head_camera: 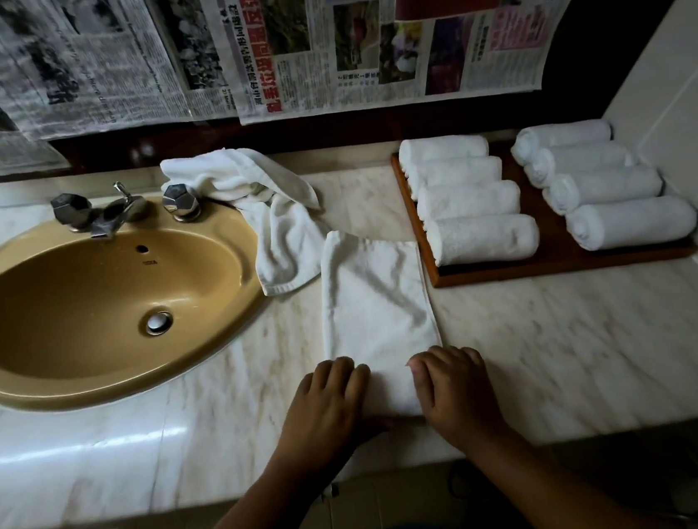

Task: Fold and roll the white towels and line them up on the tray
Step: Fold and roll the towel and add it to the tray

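The folded towel (376, 304) lies as a long strip on the marble counter (587, 346). Its near end is under both my hands and the rest runs straight away from them. My left hand (328, 401) and right hand (452, 387) sit side by side on that near end, fingers curled over it and gripping what looks like the first turn of a roll. The left thumb seems tucked under the edge.

I judge the rolling barely begun. To do it well, I want this first turn tight and even, with both hands pressing alike, so the roll runs square to the strip's long edges and doesn't cone to one side. The cloth ahead of my fingers is wrinkled and its far-left corner rides up, so I'd flatten that before the roll reaches it.

Past the strip's far end and left of the grip, a loose towel (276, 211) lies crumpled between a tap handle (181, 200) and the sink (83, 312) rim, probably next in line. Ahead and right of the grip, well apart from my hands, the wooden tray (556, 262) carries eight rolled towels (483, 238) in two columns of four. The strip's far-right corner lies just beside the tray's near-left corner.
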Demonstrator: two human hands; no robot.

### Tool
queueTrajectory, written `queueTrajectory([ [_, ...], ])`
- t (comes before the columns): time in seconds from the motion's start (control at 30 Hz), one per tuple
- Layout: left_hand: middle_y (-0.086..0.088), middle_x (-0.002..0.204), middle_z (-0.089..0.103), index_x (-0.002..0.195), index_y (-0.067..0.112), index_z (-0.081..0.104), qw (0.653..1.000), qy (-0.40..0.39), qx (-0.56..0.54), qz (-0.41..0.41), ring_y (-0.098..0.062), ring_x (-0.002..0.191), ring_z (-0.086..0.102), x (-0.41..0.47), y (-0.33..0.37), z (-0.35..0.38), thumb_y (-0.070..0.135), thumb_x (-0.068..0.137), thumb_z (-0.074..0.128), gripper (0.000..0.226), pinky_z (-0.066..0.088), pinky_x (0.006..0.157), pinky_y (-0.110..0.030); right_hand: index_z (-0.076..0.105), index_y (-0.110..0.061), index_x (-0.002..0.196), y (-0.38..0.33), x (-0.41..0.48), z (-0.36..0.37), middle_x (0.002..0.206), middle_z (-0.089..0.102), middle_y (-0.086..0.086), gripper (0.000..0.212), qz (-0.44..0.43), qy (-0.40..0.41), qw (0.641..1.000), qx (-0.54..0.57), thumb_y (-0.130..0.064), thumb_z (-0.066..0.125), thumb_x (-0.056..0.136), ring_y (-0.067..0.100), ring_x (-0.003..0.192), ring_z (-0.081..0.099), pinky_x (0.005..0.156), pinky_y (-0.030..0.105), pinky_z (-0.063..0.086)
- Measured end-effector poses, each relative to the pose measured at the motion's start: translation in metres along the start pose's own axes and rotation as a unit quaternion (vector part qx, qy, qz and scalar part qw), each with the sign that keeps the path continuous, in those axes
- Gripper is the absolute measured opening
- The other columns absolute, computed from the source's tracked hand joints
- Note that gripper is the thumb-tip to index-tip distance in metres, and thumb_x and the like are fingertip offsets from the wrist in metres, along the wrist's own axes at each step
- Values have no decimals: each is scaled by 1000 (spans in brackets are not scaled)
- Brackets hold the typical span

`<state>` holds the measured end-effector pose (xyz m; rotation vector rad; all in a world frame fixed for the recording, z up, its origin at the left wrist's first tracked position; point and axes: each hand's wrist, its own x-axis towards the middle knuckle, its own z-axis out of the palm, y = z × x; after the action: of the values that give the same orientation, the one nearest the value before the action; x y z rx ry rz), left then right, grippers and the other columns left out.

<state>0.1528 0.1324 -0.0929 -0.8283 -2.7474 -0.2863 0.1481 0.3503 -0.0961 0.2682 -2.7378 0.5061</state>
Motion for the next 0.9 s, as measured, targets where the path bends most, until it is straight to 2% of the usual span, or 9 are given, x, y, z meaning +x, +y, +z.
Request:
queueTrajectory([
  [0.1, -1, 89, 58, 106, 17, 56, 1000, -13, -10, -18, -21, 72, 54, -1, -5, 3, 78, 87, 43, 65, 45, 58, -33, 64, -21, 79, -3, 2, 0, 76, 60, -4, 47, 3, 1, 1000, -13, -37, 29, 105, 24, 70, 57, 67, 38, 39],
  [0.2, 2, 77, 56, 92, 20, 57, 993, -76, -61, -60, -19, 66, 53, 15, -9, -10, 87, 84, 27, 73, 43, 52, -34, 67, -20, 83, -6, 1, -3, 80, 61, -2, 39, -2, 13, 999, -32, -33, 36, 103, 25, 73, 56, 69, 38, 40],
  [0.27, 4, 76, 55, 88, 23, 52, 982, -129, -99, -97, -17, 68, 54, 23, -13, -17, 82, 88, 15, 70, 47, 59, -39, 70, -18, 95, -7, -6, -3, 90, 62, 1, 36, -28, 19, 999, -23, -32, 38, 103, 25, 79, 55, 71, 39, 44],
  [0.37, 3, 78, 61, 86, 25, 54, 961, -173, -154, -153, -15, 71, 57, 30, -13, -19, 63, 100, 18, 54, 50, 71, -42, 72, -17, 109, -9, -17, -1, 98, 65, 1, 42, -44, 13, 999, -14, -35, 34, 104, 23, 85, 58, 75, 39, 47],
  [0.6, -2, 92, 69, 96, 23, 65, 936, -218, -158, -227, -22, 85, 65, 39, -9, -16, 50, 105, 22, 52, 53, 79, -39, 66, -21, 81, -7, 1, -2, 76, 60, -4, 37, 7, -27, 1000, -13, -32, 37, 102, 22, 71, 58, 70, 39, 43],
  [0.67, 0, 93, 68, 98, 23, 63, 942, -215, -120, -226, -22, 85, 64, 39, -4, -19, 49, 105, 22, 49, 52, 78, -38, 63, -21, 75, -7, 6, 0, 70, 58, -5, 37, 14, -28, 999, -7, -31, 38, 101, 21, 65, 56, 67, 37, 42],
  [0.77, 1, 92, 59, 99, 24, 59, 983, -111, -40, -141, -22, 80, 57, 30, 1, -17, 48, 103, 27, 40, 48, 72, -39, 60, -20, 70, -5, 10, 3, 63, 58, -3, 42, 35, -24, 999, 8, -34, 37, 101, 20, 58, 55, 63, 34, 39],
  [0.83, -1, 97, 59, 107, 20, 61, 994, -66, -26, -77, -23, 80, 55, 14, 3, -9, 50, 101, 33, 41, 48, 70, -39, 62, -18, 67, -3, 12, 7, 60, 60, -1, 47, 53, -19, 998, 12, -36, 35, 102, 22, 53, 56, 62, 33, 38],
  [0.9, -3, 98, 63, 113, 17, 63, 997, -41, -31, -66, -23, 80, 58, 1, 3, -2, 52, 101, 35, 47, 52, 68, -38, 64, -16, 69, -4, 14, 8, 62, 62, 1, 49, 57, -24, 998, 11, -37, 34, 102, 24, 54, 58, 62, 34, 41],
])
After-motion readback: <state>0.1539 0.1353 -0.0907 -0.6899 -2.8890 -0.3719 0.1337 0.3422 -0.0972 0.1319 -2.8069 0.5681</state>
